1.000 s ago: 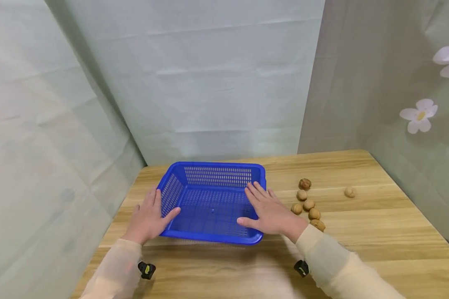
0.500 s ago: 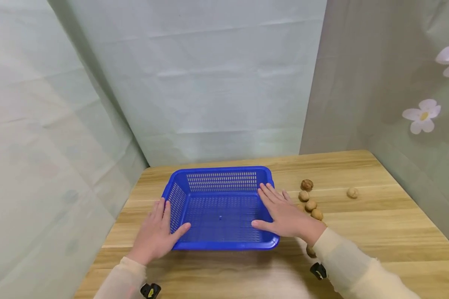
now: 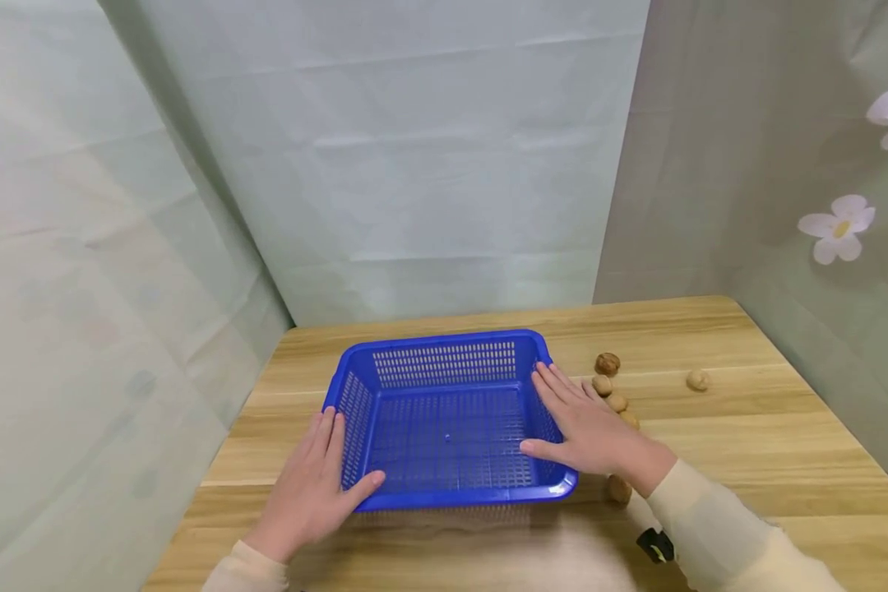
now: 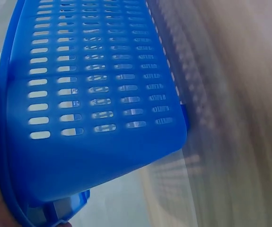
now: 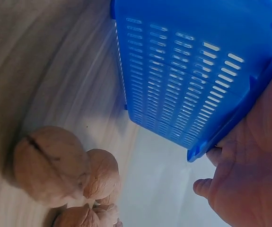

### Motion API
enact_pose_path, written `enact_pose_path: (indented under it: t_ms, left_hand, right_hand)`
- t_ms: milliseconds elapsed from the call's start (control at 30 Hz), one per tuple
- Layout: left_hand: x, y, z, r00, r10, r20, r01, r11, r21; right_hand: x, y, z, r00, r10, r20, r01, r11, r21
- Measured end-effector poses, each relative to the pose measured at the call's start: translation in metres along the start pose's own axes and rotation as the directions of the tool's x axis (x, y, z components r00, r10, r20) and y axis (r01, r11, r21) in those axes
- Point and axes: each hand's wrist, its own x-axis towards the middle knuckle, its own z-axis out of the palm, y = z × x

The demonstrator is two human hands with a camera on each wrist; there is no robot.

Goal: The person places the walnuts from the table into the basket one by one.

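Observation:
A blue plastic basket (image 3: pixel 459 497) with slotted walls and nothing in it stands on the wooden table. My left hand (image 3: pixel 307 485) rests on its left rim, fingers straight and thumb spread over the front left corner. On the right rim lies my right hand (image 3: pixel 588 427), fingers extended forward and thumb over the inside. The left wrist view shows the basket's slotted outer wall (image 4: pixel 98 161) close to the tabletop. In the right wrist view, the palm (image 5: pixel 254 165) is against the rim, and a walnut (image 5: pixel 53 165) lies on the table nearby.
Several walnuts (image 3: pixel 608 363) lie in a loose row right of the basket, some partly hidden by the right hand. One paler walnut (image 3: pixel 698 380) sits apart, farther right. Hanging cloth (image 3: pixel 444 164) surrounds the back and sides of the table (image 3: pixel 747 452).
The basket has slid right and nearer to me, both hands moving along with it on its rims. The right hand now covers part of the walnut row.

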Motion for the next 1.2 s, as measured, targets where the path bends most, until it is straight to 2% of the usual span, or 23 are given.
enact_pose_path:
  t_ms: [200,333,567,767,1000,1200]
  left_hand:
    - [-0.006,-0.005,-0.002,1.0,0.012,0.007,-0.012,1.0,-0.02]
    - [-0.007,-0.011,-0.004,0.999,0.036,-0.016,-0.037,0.999,-0.037]
    - [-0.006,-0.015,-0.003,1.0,-0.02,0.001,0.02,0.997,-0.077]
    - [-0.006,-0.017,-0.008,1.0,-0.009,0.006,0.009,0.997,-0.077]
    - [-0.004,-0.02,-0.008,0.999,0.036,-0.034,-0.039,0.995,-0.094]
    - [-0.002,-0.019,-0.007,0.999,0.031,-0.034,-0.035,0.991,-0.131]
  right_hand:
    - [-0.005,-0.001,0.001,1.0,-0.015,-0.018,0.015,1.0,0.005]
    - [-0.004,-0.002,0.002,1.0,-0.014,-0.014,0.014,1.0,0.01]
    - [-0.005,-0.003,0.001,1.0,-0.008,-0.004,0.008,1.0,0.004]
    - [-0.003,0.001,0.002,0.999,-0.036,-0.019,0.037,0.999,0.019]
    - [-0.013,0.031,-0.007,0.994,-0.082,-0.073,0.09,0.989,0.119]
    - [-0.029,0.072,-0.025,0.996,0.015,-0.086,0.008,0.966,0.258]
